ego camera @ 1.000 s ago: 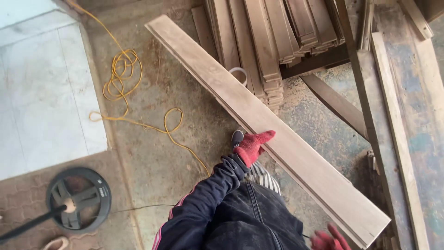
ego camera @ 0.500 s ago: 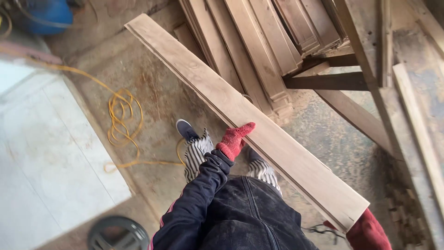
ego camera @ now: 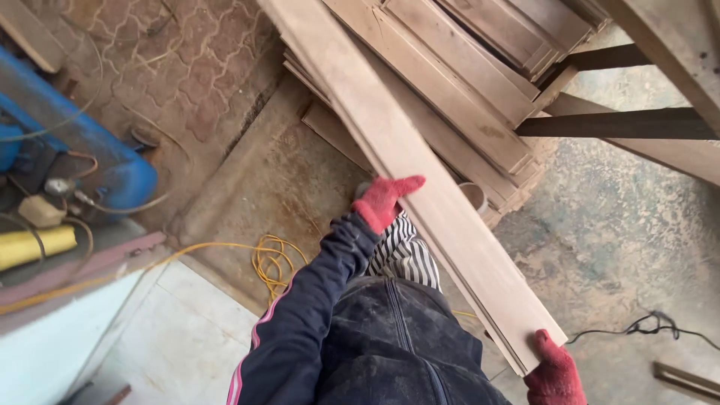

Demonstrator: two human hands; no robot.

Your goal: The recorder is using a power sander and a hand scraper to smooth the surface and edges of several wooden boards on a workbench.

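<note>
Left hand [ego camera: 384, 201] in a red knit glove, fingers flat along the near edge of the long plank [ego camera: 420, 195] — steadying it rather than clenched. Right hand [ego camera: 556, 372], gloved too, wraps the plank's near end. I read the long axis running up-left, away from the body, over the stacked boards [ego camera: 457, 82]. Pale, smooth-planed wood — yellow cord [ego camera: 271, 259] coiled on dusty concrete.

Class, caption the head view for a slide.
Two red-gloved hands, left hand and right hand, carry a long pale wooden plank.
</note>
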